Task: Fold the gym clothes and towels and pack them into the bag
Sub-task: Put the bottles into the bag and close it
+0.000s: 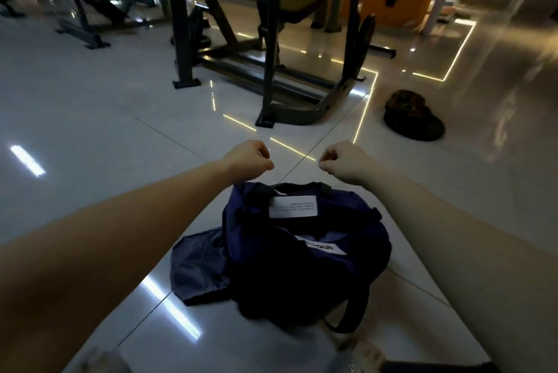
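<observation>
Bag (302, 276), dark navy and soft, lies slumped on the glossy tiled floor (90, 106) just in front of you, between your two forearms. Its top is crumpled open, and a dark strap (347, 316) loops out from its near right corner. A white label (293, 206) with tiny print sits on its far side. A second white tag (324, 247) with bold dark letters lies in the opening, and its text is partly folded under and unreadable. A flat piece of grey-blue fabric (196, 267) lies on the floor touching the bag's left side, and you cannot tell whether it is a garment or a pouch. At the very bottom edge, pale and dark shapes are cut off and too blurred to name. Beyond the bag's far rim, your left hand (250, 158) and right hand (341, 161) are both clenched into fists, knuckles up, apart from each other, with nothing visible in either. Farther off stands a dark gym machine frame (271, 40), with stacked weight plates (413, 119) on the floor to its right.
</observation>
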Available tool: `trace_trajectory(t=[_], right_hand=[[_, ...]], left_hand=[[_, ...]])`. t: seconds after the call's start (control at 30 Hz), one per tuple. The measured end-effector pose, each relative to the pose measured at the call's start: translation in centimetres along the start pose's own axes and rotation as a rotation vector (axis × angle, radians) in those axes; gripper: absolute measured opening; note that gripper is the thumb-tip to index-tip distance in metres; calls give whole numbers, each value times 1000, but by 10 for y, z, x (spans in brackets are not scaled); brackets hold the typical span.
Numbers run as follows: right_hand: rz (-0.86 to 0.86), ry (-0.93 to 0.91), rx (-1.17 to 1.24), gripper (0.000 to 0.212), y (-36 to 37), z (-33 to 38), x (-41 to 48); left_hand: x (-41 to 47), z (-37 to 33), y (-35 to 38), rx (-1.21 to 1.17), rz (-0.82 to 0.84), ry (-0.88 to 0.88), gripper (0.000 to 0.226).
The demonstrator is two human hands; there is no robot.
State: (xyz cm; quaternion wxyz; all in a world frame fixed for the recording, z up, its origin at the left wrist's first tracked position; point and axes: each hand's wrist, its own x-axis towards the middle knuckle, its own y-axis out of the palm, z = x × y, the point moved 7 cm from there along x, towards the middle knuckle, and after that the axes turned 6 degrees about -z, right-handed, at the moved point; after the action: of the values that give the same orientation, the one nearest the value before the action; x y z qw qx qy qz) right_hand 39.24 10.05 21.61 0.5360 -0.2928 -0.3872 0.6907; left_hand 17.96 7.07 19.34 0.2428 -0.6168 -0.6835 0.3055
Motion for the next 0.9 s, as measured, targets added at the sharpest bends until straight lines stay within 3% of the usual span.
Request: trace_trajectory(t=[0.23, 0.4, 0.57, 0.63, 0.73, 0.9], right_hand=[[-20, 191, -57, 16, -51, -40, -32], [67, 371, -181, 22, -17, -130, -31], [160, 425, -165, 57, 34, -193, -18], [207, 399, -197, 47, 52, -202, -8], [150, 419, -115, 16, 55, -215, 7], [133, 552, 340, 15, 38, -233, 1]], left_hand=[[4, -37, 33, 88, 128, 93, 25], [16, -39, 98, 193, 252, 177, 17], [22, -21, 155, 179, 315, 202, 7], [22, -20, 171, 169, 348, 211, 9], [25, -24, 185, 193, 366, 231, 12], [28, -42, 212, 127, 380, 180, 10]])
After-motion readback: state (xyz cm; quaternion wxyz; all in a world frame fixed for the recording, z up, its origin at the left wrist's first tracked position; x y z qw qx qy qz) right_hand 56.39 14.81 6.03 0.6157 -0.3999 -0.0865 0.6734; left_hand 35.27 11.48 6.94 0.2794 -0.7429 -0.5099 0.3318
